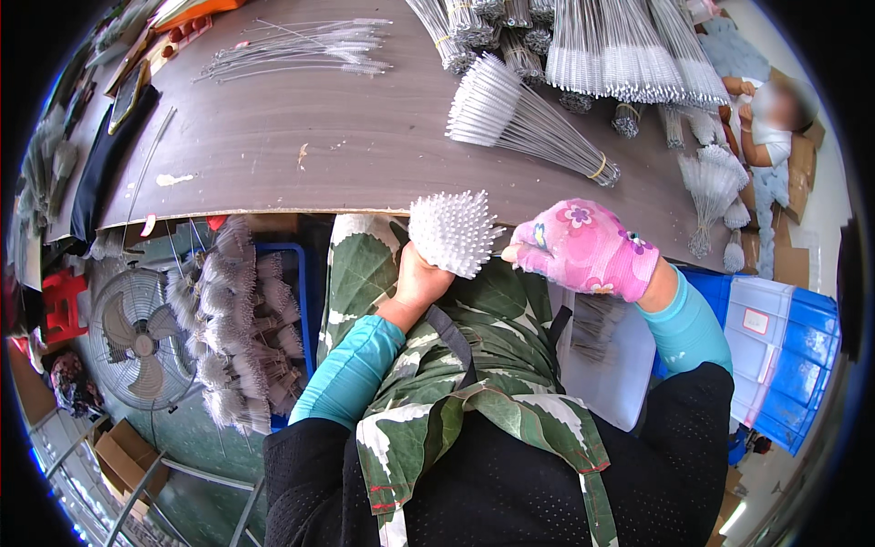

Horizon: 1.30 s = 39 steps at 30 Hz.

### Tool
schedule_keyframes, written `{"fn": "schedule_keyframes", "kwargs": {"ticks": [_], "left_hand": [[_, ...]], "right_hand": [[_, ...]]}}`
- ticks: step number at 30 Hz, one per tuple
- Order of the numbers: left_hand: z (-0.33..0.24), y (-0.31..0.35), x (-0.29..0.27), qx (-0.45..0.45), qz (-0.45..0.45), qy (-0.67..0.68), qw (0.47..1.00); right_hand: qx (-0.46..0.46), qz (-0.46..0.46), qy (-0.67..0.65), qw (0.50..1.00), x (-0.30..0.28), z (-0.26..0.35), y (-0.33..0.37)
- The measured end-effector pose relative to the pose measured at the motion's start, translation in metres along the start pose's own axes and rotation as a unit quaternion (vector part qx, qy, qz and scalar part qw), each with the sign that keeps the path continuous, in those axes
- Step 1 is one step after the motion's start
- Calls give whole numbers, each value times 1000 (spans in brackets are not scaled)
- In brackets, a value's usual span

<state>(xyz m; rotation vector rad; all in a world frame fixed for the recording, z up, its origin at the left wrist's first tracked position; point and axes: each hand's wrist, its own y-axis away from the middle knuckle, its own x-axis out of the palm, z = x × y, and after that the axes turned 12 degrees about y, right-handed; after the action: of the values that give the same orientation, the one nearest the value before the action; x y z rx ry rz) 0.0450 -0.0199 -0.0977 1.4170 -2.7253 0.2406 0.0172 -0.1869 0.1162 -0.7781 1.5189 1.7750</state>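
A bundle of straw brushes [452, 232], its white bristle tips facing up, is gripped in my left hand [421, 281] over my lap, close to the table edge. My right hand [585, 248] wears a pink flowered glove with bare fingertips. Its fingers are pinched together just right of the bundle; whatever thin thing they may hold is too small to make out. On the table ahead lies another bundle of brushes [524, 118], fanned at the bristle end and tied with a rubber band at the wire end.
Several loose brushes [301, 50] lie on the brown table [273, 137] at far left. Piled brush bundles [620, 55] fill the far right. Below left are a fan [143, 342] and a blue crate [305, 273] beside heaped brushes. Blue-and-white bins [775, 337] stand right; another person [775, 137] sits beyond.
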Motion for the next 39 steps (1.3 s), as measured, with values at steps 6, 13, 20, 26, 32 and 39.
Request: {"fn": "schedule_keyframes", "kwargs": {"ticks": [6, 13, 20, 26, 32, 39], "left_hand": [[3, 0, 1, -9, 0, -9, 1000], [0, 0, 2, -7, 0, 8, 1000], [6, 1, 2, 12, -7, -29, 999], [7, 2, 3, -3, -20, -15, 1000], [1, 0, 3, -9, -12, -1, 1000], [-3, 0, 2, -14, -11, 34, 999]], "right_hand": [[-1, 3, 15, 1000, 1, 2, -2], [-25, -57, 31, 998, 3, 3, -4], [-57, -68, 149, 985, -7, 10, -5], [-88, -73, 159, 981, -9, 8, -7], [-28, -24, -37, 999, -14, -10, -11], [-54, -106, -110, 987, -3, -15, -26]]}}
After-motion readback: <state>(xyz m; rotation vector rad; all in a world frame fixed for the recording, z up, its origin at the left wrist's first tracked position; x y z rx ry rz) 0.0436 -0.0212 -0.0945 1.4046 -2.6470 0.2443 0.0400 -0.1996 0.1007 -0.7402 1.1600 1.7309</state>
